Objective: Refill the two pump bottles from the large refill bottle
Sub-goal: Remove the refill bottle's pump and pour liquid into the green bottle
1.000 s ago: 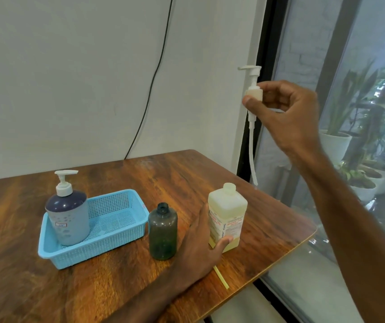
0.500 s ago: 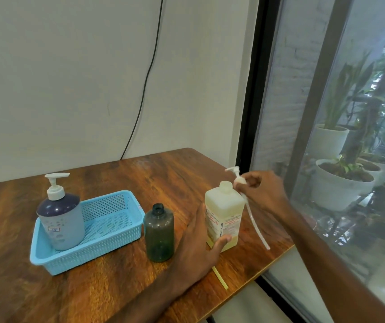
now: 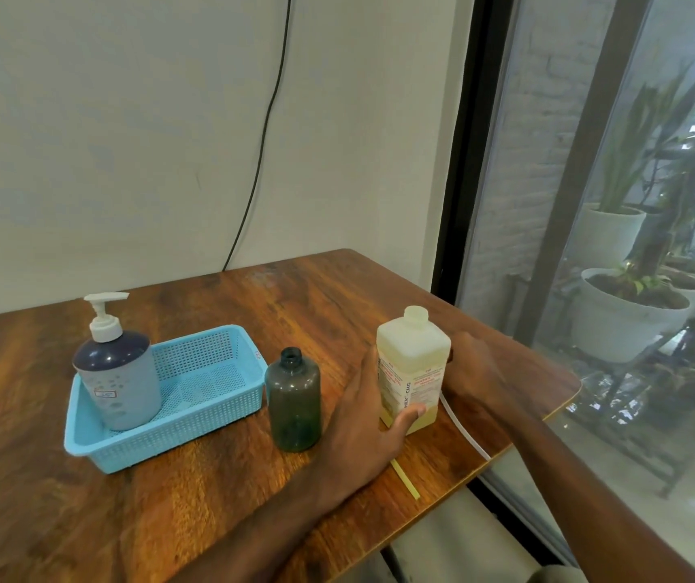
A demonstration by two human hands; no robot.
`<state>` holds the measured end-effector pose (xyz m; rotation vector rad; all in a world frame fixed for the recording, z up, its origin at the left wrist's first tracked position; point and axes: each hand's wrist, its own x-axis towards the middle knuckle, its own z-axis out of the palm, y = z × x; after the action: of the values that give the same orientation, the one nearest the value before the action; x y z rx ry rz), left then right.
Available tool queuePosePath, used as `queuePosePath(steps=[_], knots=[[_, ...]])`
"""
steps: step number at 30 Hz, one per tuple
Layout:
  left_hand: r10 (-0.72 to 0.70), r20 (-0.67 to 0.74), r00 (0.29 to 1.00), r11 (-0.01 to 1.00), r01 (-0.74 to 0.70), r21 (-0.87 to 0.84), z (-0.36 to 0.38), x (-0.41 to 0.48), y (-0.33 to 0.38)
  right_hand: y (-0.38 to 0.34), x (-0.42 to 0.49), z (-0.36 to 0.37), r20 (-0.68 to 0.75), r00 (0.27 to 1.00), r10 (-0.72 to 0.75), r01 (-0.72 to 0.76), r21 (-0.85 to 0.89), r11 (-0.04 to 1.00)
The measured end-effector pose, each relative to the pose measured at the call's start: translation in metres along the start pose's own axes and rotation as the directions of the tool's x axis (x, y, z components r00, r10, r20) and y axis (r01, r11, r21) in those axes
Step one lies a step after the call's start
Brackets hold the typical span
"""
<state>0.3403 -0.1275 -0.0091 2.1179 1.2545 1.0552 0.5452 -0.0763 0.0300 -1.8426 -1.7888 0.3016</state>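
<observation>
- Here, the wooden table carries everything, and its right edge runs close beside a glass window.
- The blue basket sits on the left. The capped pump bottle stands upright in its left end, with the pump still screwed on.
- The refill bottle stands upright near the table's right edge. Its neck is bare, and pale yellow liquid shows through the walls.
- The left hand grips the refill bottle low down. The thumb lies across the near face and the fingers wrap the left side.
- The right hand rests on the table just right of the refill bottle and behind it. Its fingers are hidden, so it cannot be told whether they hold anything.
- The small green bottle stands open-necked between the basket and the refill bottle, just left of the left hand.
- A white dip tube lies on the table by the right hand and runs toward the near edge. Its pump head is out of sight.
- A thin yellow strip lies near the table's edge.
- Judged from this, the pour into the small green bottle comes next. Its mouth is narrow, so the refill bottle's neck should come right over it and tilt slowly. The free hand would do well to steady the light green bottle, and the grip could move higher for control.
</observation>
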Motion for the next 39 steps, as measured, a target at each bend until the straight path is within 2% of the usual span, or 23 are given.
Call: queuePosePath(steps=[5,8,11,14,18,22,25,28,33,36,39], knots=[[-0.002,0.003,1.0,1.0,0.002,-0.005,0.0,0.0,0.0,0.005,0.001,0.004,-0.04,0.999,-0.017,0.014,-0.075,0.997],[0.003,0.006,1.0,1.0,-0.003,-0.016,0.0,0.0,0.0,0.004,-0.006,0.003,-0.044,0.999,0.019,-0.014,0.116,0.993],[0.005,0.008,1.0,1.0,-0.005,-0.028,-0.003,0.001,0.002,-0.001,-0.024,0.003,-0.125,0.992,-0.015,0.052,0.304,0.951],[0.011,0.016,1.0,0.999,-0.01,-0.041,-0.006,0.001,0.004,-0.013,-0.049,-0.005,-0.181,0.983,-0.024,0.098,0.413,0.905],[0.028,-0.016,0.999,0.998,-0.027,0.048,-0.004,-0.003,0.008,-0.035,-0.078,-0.012,-0.2,0.978,0.063,0.088,0.663,0.743],[0.043,-0.061,0.997,0.994,-0.037,0.104,-0.007,-0.006,0.016,-0.051,-0.094,-0.013,-0.146,0.989,0.034,0.098,0.8,0.592],[0.075,-0.062,0.995,0.986,-0.065,0.154,-0.016,-0.011,0.025,-0.055,-0.098,-0.008,-0.133,0.991,0.005,0.099,0.763,0.639],[0.13,-0.058,0.99,0.944,-0.106,0.311,-0.03,-0.021,0.037,-0.059,-0.098,-0.002,-0.143,0.99,0.015,0.092,0.711,0.697],[0.309,-0.081,0.948,0.859,-0.241,0.451,-0.057,-0.047,0.04,-0.066,-0.091,0.018,-0.199,0.974,0.105,0.024,0.558,0.83],[0.357,-0.198,0.913,0.84,-0.221,0.495,-0.073,-0.058,0.029,-0.07,-0.087,0.028,-0.261,0.955,0.142,0.016,0.522,0.853],[0.302,-0.334,0.893,0.876,-0.121,0.467,-0.087,-0.06,0.018,-0.075,-0.085,0.031,-0.31,0.935,0.17,0.019,0.525,0.851]])
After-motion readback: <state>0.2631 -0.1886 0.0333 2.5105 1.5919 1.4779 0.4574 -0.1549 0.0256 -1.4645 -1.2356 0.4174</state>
